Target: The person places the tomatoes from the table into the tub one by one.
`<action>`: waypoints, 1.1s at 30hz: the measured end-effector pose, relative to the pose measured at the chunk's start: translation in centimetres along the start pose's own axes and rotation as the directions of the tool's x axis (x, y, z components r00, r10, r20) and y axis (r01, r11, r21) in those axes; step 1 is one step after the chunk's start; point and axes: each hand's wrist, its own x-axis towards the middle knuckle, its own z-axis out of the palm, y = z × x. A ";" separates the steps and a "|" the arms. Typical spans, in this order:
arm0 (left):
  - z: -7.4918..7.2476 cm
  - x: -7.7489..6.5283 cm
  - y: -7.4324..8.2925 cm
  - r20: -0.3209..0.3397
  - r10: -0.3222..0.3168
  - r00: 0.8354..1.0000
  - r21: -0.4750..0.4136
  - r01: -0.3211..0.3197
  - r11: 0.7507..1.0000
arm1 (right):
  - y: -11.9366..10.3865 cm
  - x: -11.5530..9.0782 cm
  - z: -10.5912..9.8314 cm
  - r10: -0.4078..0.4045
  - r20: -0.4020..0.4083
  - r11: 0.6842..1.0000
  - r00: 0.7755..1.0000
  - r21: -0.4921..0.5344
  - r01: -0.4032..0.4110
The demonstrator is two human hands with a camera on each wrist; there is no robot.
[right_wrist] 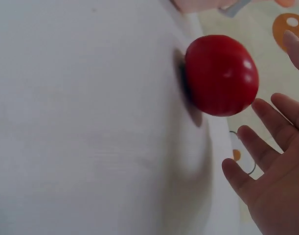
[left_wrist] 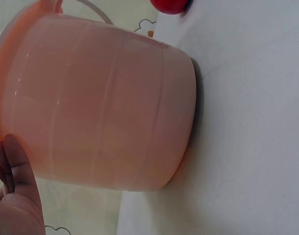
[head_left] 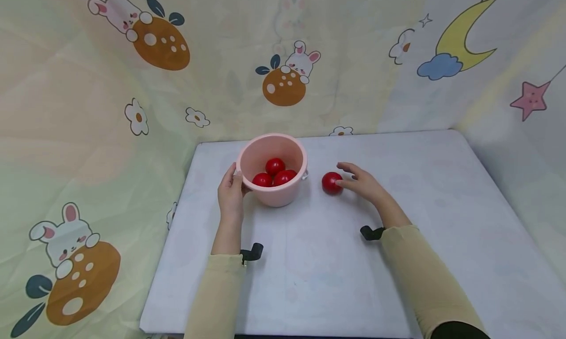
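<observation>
A pink bucket (head_left: 277, 197) stands upright on the white table, with several shiny red tomatoes (head_left: 275, 166) inside it. My left hand (head_left: 230, 194) grips the bucket's left side just below the rim; part of its fingers is hidden in the head view. To the right of the bucket, one more red tomato (right_wrist: 221, 76) lies on the table. My right hand (head_left: 363, 185) is beside that tomato on its right, fingers spread and extended. Whether a fingertip touches the tomato I cannot tell. Nothing is held in the right hand.
The white table (head_left: 318, 280) ends at a patterned cloth (head_left: 230, 83) with rabbits, flowers and a moon, which rises behind and at the sides. A grey handle joint (head_left: 305, 175) sticks out from the bucket's right side. Each wrist wears a small black camera mount (head_left: 252, 252).
</observation>
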 end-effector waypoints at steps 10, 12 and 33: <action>0.0 0.1 0.1 0.001 -0.014 1.000 0.014 0.013 1.000 | 1.5 0.3 1.8 0.048 -0.007 0.999 0.999 0.025 -0.048; 0.0 0.0 0.1 -0.001 -0.018 1.000 0.016 0.018 1.000 | 1.6 0.4 2.2 0.071 -0.013 0.997 0.997 0.025 -0.071; 0.0 0.0 0.1 0.003 -0.004 1.000 -0.007 0.004 1.000 | 3.2 1.3 3.8 0.078 -0.075 0.995 0.994 -0.057 -0.083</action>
